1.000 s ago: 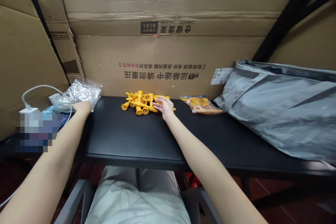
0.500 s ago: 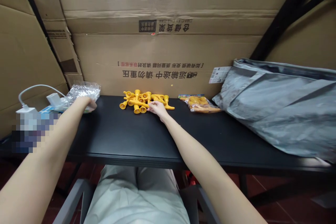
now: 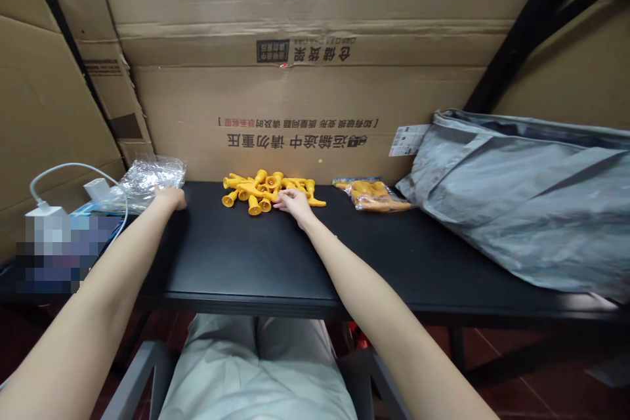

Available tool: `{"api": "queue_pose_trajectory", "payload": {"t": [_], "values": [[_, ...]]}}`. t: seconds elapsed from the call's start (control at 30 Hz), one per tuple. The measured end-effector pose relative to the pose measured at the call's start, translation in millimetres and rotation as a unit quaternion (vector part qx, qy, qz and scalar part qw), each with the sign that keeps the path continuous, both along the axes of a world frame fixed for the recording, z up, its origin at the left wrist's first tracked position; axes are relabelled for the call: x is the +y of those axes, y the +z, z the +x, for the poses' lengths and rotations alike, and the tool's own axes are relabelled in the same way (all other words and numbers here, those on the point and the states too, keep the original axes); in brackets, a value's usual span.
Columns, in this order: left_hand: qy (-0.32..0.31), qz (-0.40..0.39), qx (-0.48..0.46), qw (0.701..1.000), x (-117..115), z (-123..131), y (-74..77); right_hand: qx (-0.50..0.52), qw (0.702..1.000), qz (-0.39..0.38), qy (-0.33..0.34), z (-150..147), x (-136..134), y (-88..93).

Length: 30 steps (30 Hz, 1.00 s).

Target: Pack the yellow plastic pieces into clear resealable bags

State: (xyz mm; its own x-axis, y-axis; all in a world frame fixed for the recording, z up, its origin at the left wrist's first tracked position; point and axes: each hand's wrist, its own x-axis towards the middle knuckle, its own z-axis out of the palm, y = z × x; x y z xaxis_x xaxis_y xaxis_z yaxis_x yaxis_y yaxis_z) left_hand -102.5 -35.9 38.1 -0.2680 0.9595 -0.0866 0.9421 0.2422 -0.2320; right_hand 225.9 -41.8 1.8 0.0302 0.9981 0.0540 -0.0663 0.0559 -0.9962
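Several yellow plastic toy horns (image 3: 254, 204) lie in a loose pile on the black table, some with their bells facing me. My right hand (image 3: 295, 203) is at the right side of this pile, thumb and fingers closed in a pinch at the end of one horn. At the left, my left hand (image 3: 170, 197) is low over the table, by the front right edge of a crumpled clear plastic bag (image 3: 147, 178). Its fingers are mostly hidden behind the back of the hand, so I cannot see whether it holds anything.
A clear packet of more yellow horns (image 3: 373, 196) lies right of the pile. A large grey fabric bag (image 3: 522, 210) fills the table's right side. At the left are a white charger (image 3: 46, 223) with its cable and a blurred-out item. Cardboard (image 3: 305, 92) stands behind.
My left hand has shifted slightly down and right, from over the plastic bag to its edge. The horns by my right hand have moved slightly, and the right hand stays at the pile.
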Motion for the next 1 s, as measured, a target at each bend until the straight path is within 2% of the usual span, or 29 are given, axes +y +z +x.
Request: {"api": "queue_pose_trajectory", "payload": {"t": [0.13,0.2,0.3,0.4,0.53,0.6,0.73,0.87,1.0], "values": [[-0.071,0.050,-0.054,0.995,7,28,0.9,0.135,0.983,-0.011,-0.123,24,9,12.4],[-0.109,0.069,-0.115,0.985,11,47,-0.9,0.225,0.957,-0.034,-0.183,42,16,16.1],[-0.164,0.090,-0.233,0.954,14,75,-5.7,0.334,0.899,-0.111,-0.263,68,24,14.3],[-0.148,0.119,-0.327,0.926,14,98,-11.6,0.368,0.867,-0.137,-0.306,87,30,7.9],[-0.067,0.152,-0.390,0.906,14,116,-22.4,0.365,0.858,-0.137,-0.334,98,33,4.2],[-0.054,0.180,-0.414,0.891,14,120,-30.1,0.364,0.856,-0.136,-0.340,100,33,5.0],[-0.068,0.263,-0.438,0.857,13,121,-47.2,0.358,0.856,-0.139,-0.345,103,32,6.1],[-0.088,0.308,-0.425,0.846,13,121,-57.5,0.342,0.860,-0.149,-0.348,111,33,4.5],[-0.099,0.298,-0.439,0.842,14,120,-59.8,0.286,0.896,-0.146,-0.307,124,35,2.8]]}}
